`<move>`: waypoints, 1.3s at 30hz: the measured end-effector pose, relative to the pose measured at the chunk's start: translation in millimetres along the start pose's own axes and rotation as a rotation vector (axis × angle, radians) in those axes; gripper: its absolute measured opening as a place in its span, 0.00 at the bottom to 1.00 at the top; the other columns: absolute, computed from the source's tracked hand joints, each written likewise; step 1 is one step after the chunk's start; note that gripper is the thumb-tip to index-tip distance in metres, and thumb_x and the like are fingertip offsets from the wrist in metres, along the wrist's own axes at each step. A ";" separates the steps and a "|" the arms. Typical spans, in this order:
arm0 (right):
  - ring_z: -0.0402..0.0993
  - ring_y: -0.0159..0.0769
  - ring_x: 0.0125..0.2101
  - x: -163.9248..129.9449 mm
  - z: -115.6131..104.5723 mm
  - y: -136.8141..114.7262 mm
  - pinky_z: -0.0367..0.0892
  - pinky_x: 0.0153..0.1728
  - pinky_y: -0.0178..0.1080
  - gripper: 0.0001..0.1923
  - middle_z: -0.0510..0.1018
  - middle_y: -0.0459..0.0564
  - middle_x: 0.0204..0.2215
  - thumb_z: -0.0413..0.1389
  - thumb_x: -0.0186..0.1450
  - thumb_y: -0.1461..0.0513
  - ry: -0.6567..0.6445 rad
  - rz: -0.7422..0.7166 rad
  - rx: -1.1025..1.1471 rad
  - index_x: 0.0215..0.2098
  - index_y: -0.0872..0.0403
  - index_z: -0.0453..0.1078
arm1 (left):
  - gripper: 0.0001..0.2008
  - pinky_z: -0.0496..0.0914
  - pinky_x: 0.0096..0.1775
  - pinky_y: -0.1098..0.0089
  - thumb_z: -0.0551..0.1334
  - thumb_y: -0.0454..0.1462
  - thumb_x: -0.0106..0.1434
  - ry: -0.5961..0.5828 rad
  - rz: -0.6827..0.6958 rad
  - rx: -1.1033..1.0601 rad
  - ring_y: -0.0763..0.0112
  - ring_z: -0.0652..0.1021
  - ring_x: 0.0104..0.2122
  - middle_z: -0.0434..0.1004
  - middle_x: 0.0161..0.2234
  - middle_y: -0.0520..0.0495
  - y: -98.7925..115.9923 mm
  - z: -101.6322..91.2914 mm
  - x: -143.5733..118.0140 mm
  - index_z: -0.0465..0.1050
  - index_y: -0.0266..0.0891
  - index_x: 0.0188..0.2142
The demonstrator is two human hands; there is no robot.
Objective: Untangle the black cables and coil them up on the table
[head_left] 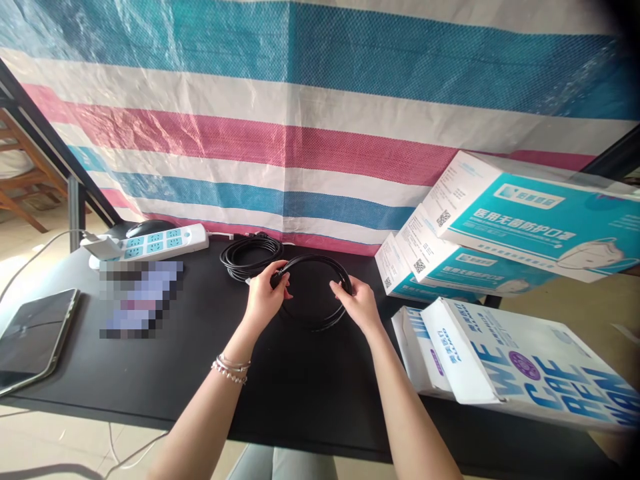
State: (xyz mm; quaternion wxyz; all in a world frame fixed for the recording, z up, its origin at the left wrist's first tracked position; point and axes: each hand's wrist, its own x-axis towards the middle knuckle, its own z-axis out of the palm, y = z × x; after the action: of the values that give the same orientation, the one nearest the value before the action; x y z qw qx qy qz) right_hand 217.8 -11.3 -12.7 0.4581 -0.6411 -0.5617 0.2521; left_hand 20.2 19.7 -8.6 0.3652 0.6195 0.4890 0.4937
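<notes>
Both hands, left hand [265, 297] and right hand [357, 303], grip one coiled cable [315, 290]; second coil [247, 257] behind, four boxes [525, 213] right

Black table [165, 373] with power strip [155, 244], tablet [33, 337], coiled cables [250, 257], stacked boxes [500, 360].

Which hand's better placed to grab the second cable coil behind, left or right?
Left, probably. The left hand grips the near cable coil at its left edge, right beside the second coil. The right hand holds the coil's right side, farther away, and would have to cross over.
</notes>
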 end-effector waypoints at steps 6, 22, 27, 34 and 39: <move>0.70 0.32 0.22 -0.2 -4.2 -2.9 0.64 0.31 0.36 0.12 0.74 0.44 0.17 0.58 0.56 0.55 -0.312 0.021 0.465 0.24 0.54 0.63 | 0.14 0.71 0.27 0.72 0.56 0.40 0.58 0.011 -0.030 0.046 0.72 0.77 0.19 0.74 0.23 0.52 -0.8 -3.8 3.0 0.68 0.36 0.42; 0.49 0.20 0.07 -1.8 -1.1 -6.9 0.61 0.16 0.31 0.17 0.55 0.32 0.07 0.58 0.58 0.61 -0.291 0.187 1.021 0.18 0.53 0.55 | 0.16 0.71 0.31 0.70 0.58 0.37 0.55 -0.203 -0.040 -0.040 0.72 0.78 0.22 0.75 0.29 0.51 -11.3 1.8 1.6 0.62 0.40 0.44; 0.48 0.20 0.07 -2.0 -1.3 -7.0 0.60 0.16 0.31 0.17 0.55 0.32 0.06 0.57 0.58 0.62 -0.294 0.162 1.034 0.17 0.53 0.55 | 0.13 0.71 0.29 0.71 0.57 0.38 0.57 -0.176 -0.025 0.011 0.73 0.75 0.19 0.68 0.19 0.57 -9.6 4.1 0.2 0.62 0.39 0.42; 0.68 0.29 0.18 -1.5 -11.6 -3.2 0.65 0.24 0.35 0.12 0.70 0.42 0.15 0.58 0.57 0.60 -0.390 0.088 0.772 0.20 0.55 0.63 | 0.12 0.67 0.24 0.75 0.55 0.40 0.60 -0.039 0.100 0.207 0.77 0.72 0.17 0.73 0.26 0.52 -0.2 2.9 -2.5 0.66 0.39 0.43; 0.71 0.31 0.20 -1.5 -18.5 -3.8 0.67 0.25 0.35 0.10 0.72 0.40 0.18 0.60 0.56 0.59 -0.441 0.168 0.740 0.33 0.53 0.64 | 0.10 0.68 0.32 0.74 0.55 0.38 0.60 0.008 0.160 0.275 0.73 0.76 0.27 0.76 0.30 0.50 -1.7 0.4 0.5 0.69 0.39 0.40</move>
State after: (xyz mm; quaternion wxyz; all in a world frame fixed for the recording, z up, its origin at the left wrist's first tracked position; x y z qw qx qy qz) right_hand 231.1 -18.5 -1.2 0.5040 -0.4080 -0.4638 0.6036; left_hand 20.2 20.7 -10.1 0.2345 0.6985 0.5026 0.4521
